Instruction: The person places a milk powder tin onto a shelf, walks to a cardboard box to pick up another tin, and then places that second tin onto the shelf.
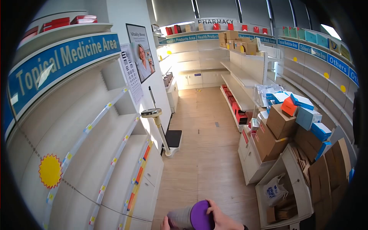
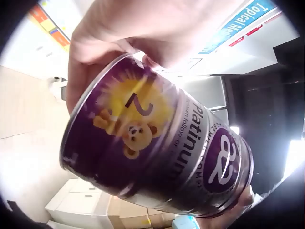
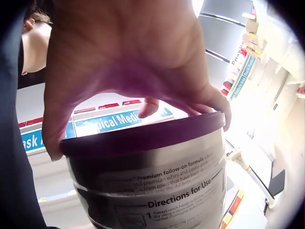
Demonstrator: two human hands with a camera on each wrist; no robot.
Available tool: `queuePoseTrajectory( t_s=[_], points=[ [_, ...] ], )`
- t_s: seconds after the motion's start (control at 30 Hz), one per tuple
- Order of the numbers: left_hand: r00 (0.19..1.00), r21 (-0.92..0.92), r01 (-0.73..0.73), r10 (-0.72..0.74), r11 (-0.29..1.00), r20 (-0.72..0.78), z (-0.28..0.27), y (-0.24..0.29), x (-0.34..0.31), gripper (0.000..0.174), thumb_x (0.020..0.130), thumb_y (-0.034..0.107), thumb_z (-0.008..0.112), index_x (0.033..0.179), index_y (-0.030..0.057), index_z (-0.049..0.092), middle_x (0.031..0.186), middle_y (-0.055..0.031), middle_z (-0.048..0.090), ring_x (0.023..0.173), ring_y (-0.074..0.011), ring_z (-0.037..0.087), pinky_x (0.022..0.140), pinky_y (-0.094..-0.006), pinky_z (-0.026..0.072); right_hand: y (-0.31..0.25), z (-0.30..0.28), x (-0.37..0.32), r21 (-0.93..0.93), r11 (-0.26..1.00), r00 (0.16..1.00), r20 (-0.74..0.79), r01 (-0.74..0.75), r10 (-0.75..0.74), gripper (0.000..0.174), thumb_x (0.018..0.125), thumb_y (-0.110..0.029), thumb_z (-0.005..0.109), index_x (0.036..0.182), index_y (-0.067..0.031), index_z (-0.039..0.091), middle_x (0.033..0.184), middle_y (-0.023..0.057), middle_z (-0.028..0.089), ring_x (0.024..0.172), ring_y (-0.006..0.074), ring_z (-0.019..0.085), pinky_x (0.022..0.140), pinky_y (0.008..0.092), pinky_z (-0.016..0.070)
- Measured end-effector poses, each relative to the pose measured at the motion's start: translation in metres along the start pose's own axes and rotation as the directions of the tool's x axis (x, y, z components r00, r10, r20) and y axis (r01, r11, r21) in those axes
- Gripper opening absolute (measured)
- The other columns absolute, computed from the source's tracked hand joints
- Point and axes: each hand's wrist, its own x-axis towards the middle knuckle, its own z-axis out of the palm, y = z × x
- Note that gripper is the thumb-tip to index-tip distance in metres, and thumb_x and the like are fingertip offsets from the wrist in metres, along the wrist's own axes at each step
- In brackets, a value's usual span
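The floor [image 1: 207,165] runs between shelves [image 1: 88,165] and cabinets [image 1: 249,157]. Above it, carried only by two hands, the can [image 1: 179,217] is tipped over sideways. Its purple lid [image 1: 200,216] has the right hand [image 1: 223,219] clamped on it, fingers spread round the rim. The left hand [image 1: 165,223] is clamped on the can's base end. The label shows a bear [image 2: 136,136].
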Motion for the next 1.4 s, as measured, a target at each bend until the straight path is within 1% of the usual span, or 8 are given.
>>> queuePoseTrajectory(
  t_s=[0.3,0.37,0.4,0.47,0.6,1.0,1.13,1.4],
  points=[
    [0.997,0.056,0.081,-0.082,0.995,0.010,0.031,0.059,0.118,0.040,0.090,0.032,0.040,0.099,-0.0046,0.053,0.088,-0.0142,0.058,0.081,-0.0214,0.053,0.072,-0.0332,0.0418,0.083,-0.037,0.077,0.196,0.965,0.972,-0.128,-0.172,0.199,0.111,0.044,-0.029,0.084,0.125,-0.0068,0.011,0.128,0.0244,0.021,0.116,0.0333,0.029,0.096,0.0404,0.0254],
    [0.996,0.056,0.086,-0.087,0.995,0.016,0.041,0.068,0.151,0.040,0.090,0.032,0.040,0.098,-0.0047,0.054,0.087,-0.0140,0.059,0.080,-0.0212,0.053,0.071,-0.0332,0.0420,0.164,-0.013,0.085,0.330,0.926,0.910,-0.414,0.183,-0.032,0.084,0.054,-0.041,0.072,0.118,-0.0029,0.033,0.125,0.0229,0.027,0.115,0.0339,0.033,0.092,0.0459,0.0297],
    [0.996,0.054,0.088,-0.089,0.995,0.021,0.047,0.071,0.169,0.040,0.090,0.032,0.040,0.098,-0.0048,0.054,0.086,-0.0139,0.059,0.079,-0.0211,0.053,0.070,-0.0332,0.0421,0.155,-0.025,0.098,0.316,0.931,0.909,-0.416,0.181,-0.036,0.084,0.054,-0.041,0.072,0.118,-0.0029,0.033,0.125,0.0229,0.027,0.115,0.0339,0.033,0.092,0.0459,0.0297],
    [0.995,0.042,0.091,-0.092,0.995,0.042,0.059,0.081,0.200,0.040,0.090,0.032,0.040,0.097,-0.0050,0.054,0.085,-0.0136,0.059,0.078,-0.0208,0.053,0.069,-0.0332,0.0422,0.116,-0.053,0.128,0.255,0.909,0.923,-0.120,-0.328,0.367,0.114,0.044,-0.030,0.084,0.124,-0.0038,0.009,0.122,0.0235,0.026,0.115,0.0322,0.030,0.096,0.0400,0.0252],
    [0.995,-0.068,-0.003,0.010,0.998,0.096,0.069,0.091,0.282,0.041,0.089,0.032,0.042,0.079,-0.0051,0.053,0.062,-0.0092,0.049,0.059,-0.0161,0.040,0.054,-0.0329,0.0363,0.156,-0.067,0.191,0.201,0.923,0.923,-0.139,-0.328,0.359,0.115,0.044,-0.031,0.084,0.124,-0.0020,0.007,0.119,0.0229,0.029,0.114,0.0317,0.031,0.096,0.0400,0.0253],
    [0.967,0.014,-0.256,0.256,0.967,0.015,0.102,0.200,0.531,0.030,0.088,0.022,0.044,0.091,-0.0065,0.056,0.080,-0.0201,0.059,0.074,-0.0283,0.055,0.069,-0.0341,0.0424,0.240,-0.128,0.398,-0.051,0.972,0.951,-0.226,-0.229,0.213,0.112,0.049,-0.033,0.082,0.127,-0.0072,0.006,0.127,0.0274,0.017,0.117,0.0350,0.028,0.096,0.0387,0.0256],
    [0.955,-0.008,-0.285,0.285,0.958,0.076,0.142,0.237,0.569,0.031,0.086,0.024,0.048,0.099,-0.0030,0.056,0.090,-0.0212,0.060,0.085,-0.0299,0.058,0.074,-0.0327,0.0438,0.273,-0.134,0.414,0.262,0.890,0.870,-0.236,-0.372,0.433,0.116,0.049,-0.033,0.083,0.126,-0.0042,0.000,0.125,0.0243,0.018,0.119,0.0315,0.024,0.098,0.0378,0.0230],
    [0.952,0.099,-0.277,0.259,0.956,0.164,0.237,0.272,0.676,0.033,0.085,0.026,0.049,0.105,-0.0002,0.053,0.094,-0.0200,0.059,0.090,-0.0308,0.056,0.078,-0.0335,0.0431,0.408,-0.192,0.466,0.313,0.878,0.861,-0.249,-0.361,0.443,0.125,0.047,-0.035,0.084,0.127,-0.0025,-0.007,0.132,0.0235,0.006,0.125,0.0308,0.014,0.101,0.0399,0.0194]
  ],
)
